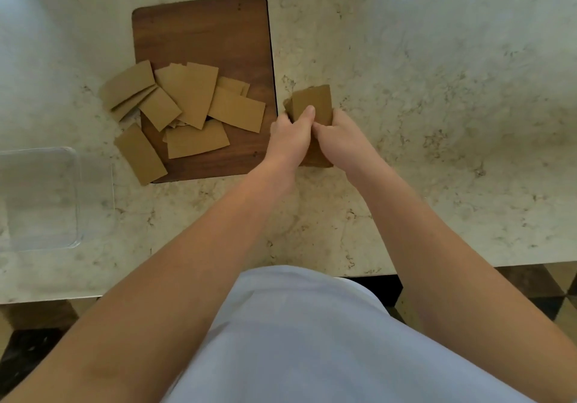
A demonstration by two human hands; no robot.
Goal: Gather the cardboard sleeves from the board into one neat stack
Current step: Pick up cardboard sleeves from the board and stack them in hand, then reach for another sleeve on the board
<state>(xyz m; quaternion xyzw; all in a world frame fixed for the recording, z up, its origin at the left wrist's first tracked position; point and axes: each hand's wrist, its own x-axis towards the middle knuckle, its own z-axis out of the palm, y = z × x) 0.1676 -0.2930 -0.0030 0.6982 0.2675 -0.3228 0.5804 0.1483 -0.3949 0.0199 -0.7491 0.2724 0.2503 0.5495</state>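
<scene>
A dark wooden board [203, 31] lies on the marble counter. Several flat brown cardboard sleeves [190, 96] are scattered over its near half, some hanging off its left edge. Just right of the board, a small stack of sleeves [313, 100] rests on the counter. My left hand [292, 136] grips the stack's left side with the thumb on top. My right hand [342, 139] holds its right side. The stack's near part is hidden under my hands.
A clear plastic container [40, 198] sits on the counter at the near left. The counter's front edge [468, 267] runs across below my forearms. Open marble counter spreads to the right of the stack.
</scene>
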